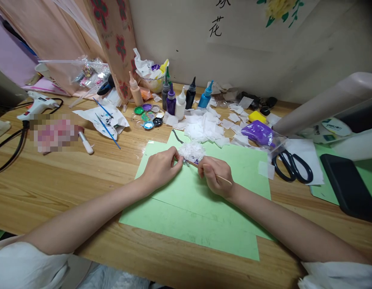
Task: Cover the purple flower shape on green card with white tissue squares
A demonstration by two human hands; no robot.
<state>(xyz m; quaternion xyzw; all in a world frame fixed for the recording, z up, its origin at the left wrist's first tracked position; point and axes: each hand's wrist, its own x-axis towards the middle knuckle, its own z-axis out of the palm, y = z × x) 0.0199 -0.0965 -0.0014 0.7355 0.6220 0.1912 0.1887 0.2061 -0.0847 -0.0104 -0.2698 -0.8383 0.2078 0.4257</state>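
Right hand [216, 175] curled around a thin wooden stick [224, 179], I see one end jutting right and the other reaching the near edge of a ruffled white paper cluster [192, 151]. At that cluster's left edge, my left hand [160, 166] has thumb and forefinger together; I cannot tell whether they grip it. The cluster sits on green paper sheets [186, 200] over the wooden surface [98, 172]. Just on its far side I have loose white paper squares [202, 126], then squeeze bottles [180, 106]; black-handled scissors [292, 166] lie to the right.
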